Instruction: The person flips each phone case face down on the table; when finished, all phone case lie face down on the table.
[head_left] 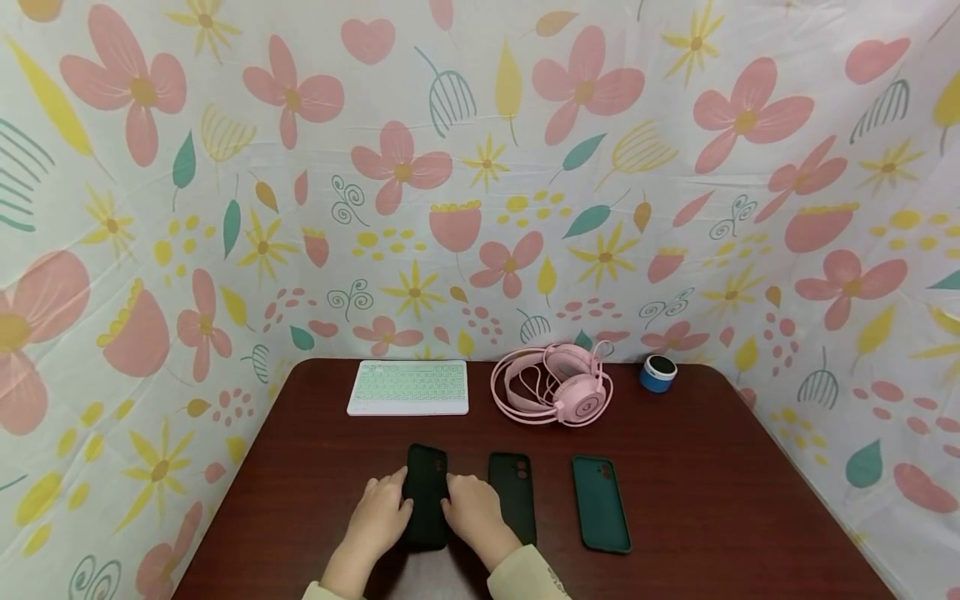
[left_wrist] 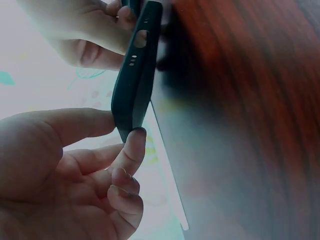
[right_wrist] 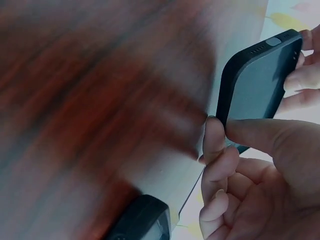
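A black phone case (head_left: 426, 492) lies lengthwise near the table's front edge, with both hands on its near half. My left hand (head_left: 378, 512) pinches its left side between thumb and forefinger (left_wrist: 122, 131). My right hand (head_left: 472, 508) pinches the right side the same way (right_wrist: 224, 125). In the left wrist view the case (left_wrist: 137, 75) shows its thin edge with port cutouts. The right wrist view shows the case (right_wrist: 260, 80) from its broad dark face.
A second black case (head_left: 513, 496) and a dark green case (head_left: 600, 502) lie to the right on the dark wooden table (head_left: 712, 500). At the back stand a white keyboard (head_left: 408, 387), pink headphones (head_left: 551, 387) and a small blue speaker (head_left: 658, 372). Floral cloth walls surround the table.
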